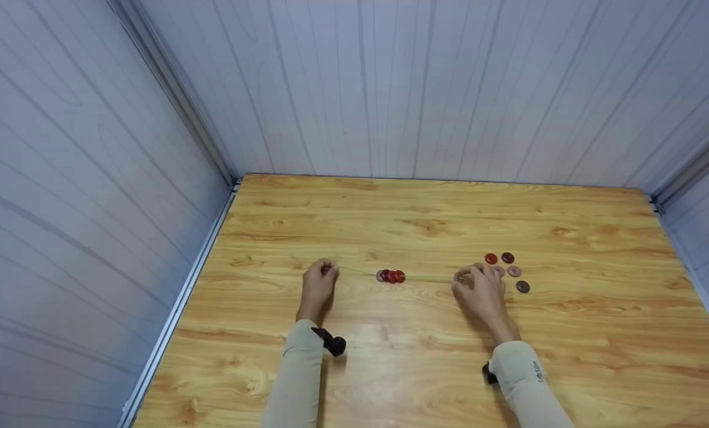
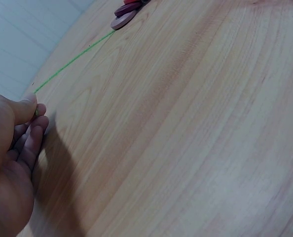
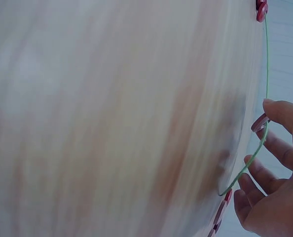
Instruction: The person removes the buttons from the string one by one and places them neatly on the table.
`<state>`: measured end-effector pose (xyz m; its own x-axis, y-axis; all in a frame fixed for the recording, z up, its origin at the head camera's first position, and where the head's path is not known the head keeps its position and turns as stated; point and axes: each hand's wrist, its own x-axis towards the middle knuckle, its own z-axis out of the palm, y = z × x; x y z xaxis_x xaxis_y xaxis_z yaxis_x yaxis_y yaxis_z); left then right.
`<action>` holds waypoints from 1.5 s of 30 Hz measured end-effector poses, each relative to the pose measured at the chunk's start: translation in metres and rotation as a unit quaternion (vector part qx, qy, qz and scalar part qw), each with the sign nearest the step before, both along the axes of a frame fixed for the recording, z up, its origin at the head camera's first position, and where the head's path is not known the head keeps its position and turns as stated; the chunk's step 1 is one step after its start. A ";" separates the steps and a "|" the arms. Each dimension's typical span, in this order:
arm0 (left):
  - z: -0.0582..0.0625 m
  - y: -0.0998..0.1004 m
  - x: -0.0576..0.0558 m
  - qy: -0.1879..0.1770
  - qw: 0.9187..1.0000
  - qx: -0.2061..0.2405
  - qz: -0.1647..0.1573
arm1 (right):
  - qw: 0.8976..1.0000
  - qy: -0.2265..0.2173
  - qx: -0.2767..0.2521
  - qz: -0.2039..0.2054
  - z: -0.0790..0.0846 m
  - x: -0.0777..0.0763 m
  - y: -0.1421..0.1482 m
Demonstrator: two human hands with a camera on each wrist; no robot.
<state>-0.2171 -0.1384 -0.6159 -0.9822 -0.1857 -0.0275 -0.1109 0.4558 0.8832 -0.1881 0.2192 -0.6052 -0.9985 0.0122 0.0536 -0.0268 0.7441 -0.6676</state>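
Observation:
My left hand (image 1: 318,288) pinches one end of a thin green string (image 2: 72,63) between thumb and forefinger. The string stretches rightward to an overlapping row of strung buttons (image 1: 393,276), pink, dark purple and red, low over the wooden table. Beyond the row it runs on to my right hand (image 1: 484,292). There, thumb and forefinger pinch a dark reddish button (image 3: 260,122), best seen in the right wrist view. The string passes at this button; whether it goes through a hole is unclear. Its loose tail curves down past the other fingers.
Several loose buttons lie just beyond and right of my right hand: a red one (image 1: 491,258), a dark purple one (image 1: 508,258), a pink one (image 1: 514,271) and a brownish one (image 1: 523,287) among them. Pale panel walls (image 1: 390,89) border the wooden table (image 1: 390,220).

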 end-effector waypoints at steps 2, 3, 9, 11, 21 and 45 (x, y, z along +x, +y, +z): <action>0.000 0.000 0.000 0.001 1.000 0.001 -0.001 | 1.000 0.003 0.002 -0.002 0.000 0.000 0.001; 0.000 0.000 0.000 0.002 1.000 -0.002 -0.001 | 1.000 0.005 0.003 -0.003 0.000 -0.001 0.002; 0.000 0.000 0.000 -0.003 1.000 0.003 -0.001 | 1.000 0.011 0.009 -0.008 0.001 -0.001 0.006; 0.000 0.000 0.000 -0.003 1.000 0.003 0.000 | 1.000 0.011 0.009 -0.010 0.001 -0.001 0.008; 0.002 0.001 0.000 -0.012 1.000 0.007 0.001 | 1.000 0.000 0.013 -0.024 0.002 0.001 0.016; 0.000 0.001 -0.001 -0.007 1.000 0.004 0.005 | 1.000 0.003 0.008 -0.030 0.001 0.007 0.036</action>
